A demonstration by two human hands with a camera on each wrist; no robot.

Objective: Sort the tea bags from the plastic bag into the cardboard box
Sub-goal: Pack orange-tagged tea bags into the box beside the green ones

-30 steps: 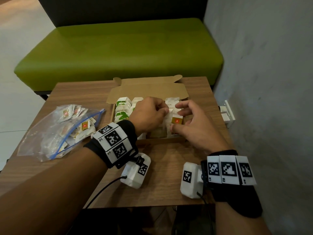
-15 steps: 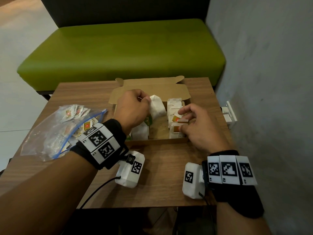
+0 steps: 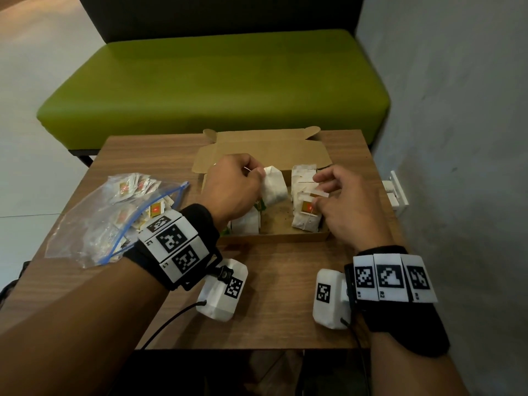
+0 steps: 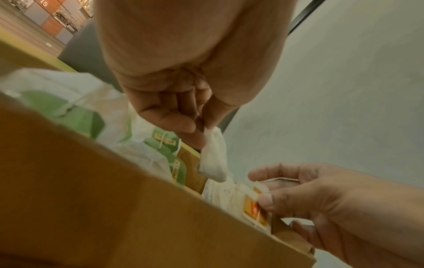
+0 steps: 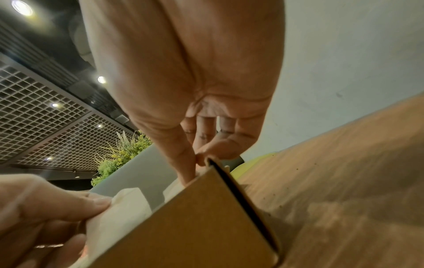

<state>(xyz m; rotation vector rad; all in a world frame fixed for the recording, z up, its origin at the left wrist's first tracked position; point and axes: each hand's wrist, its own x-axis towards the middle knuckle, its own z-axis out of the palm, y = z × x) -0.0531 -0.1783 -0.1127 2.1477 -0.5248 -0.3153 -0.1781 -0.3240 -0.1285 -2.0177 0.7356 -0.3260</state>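
Note:
The open cardboard box point(image 3: 274, 238) stands mid-table with its lid folded back. My left hand point(image 3: 258, 174) pinches the top of a white tea bag point(image 3: 274, 187), which hangs over the middle of the box. The same tea bag point(image 4: 213, 157) dangles from my fingers in the left wrist view. Green-tagged tea bags point(image 4: 165, 145) fill the left side of the box. My right hand point(image 3: 318, 194) pinches an orange-tagged tea bag point(image 3: 307, 208) in the right row, thumb on the tag point(image 4: 252, 208). The plastic bag point(image 3: 94, 224), holding several tea bags, lies to the left.
A green bench point(image 3: 217, 87) runs behind the table. A grey wall point(image 3: 457, 138) stands close on the right, with a white socket block point(image 3: 395, 192) beside the table edge. Bare wooden tabletop point(image 3: 280, 281) lies between the box and me.
My left hand has come up out of the middle of the box with a white tea bag and moved slightly back. My right hand has stayed at the right row.

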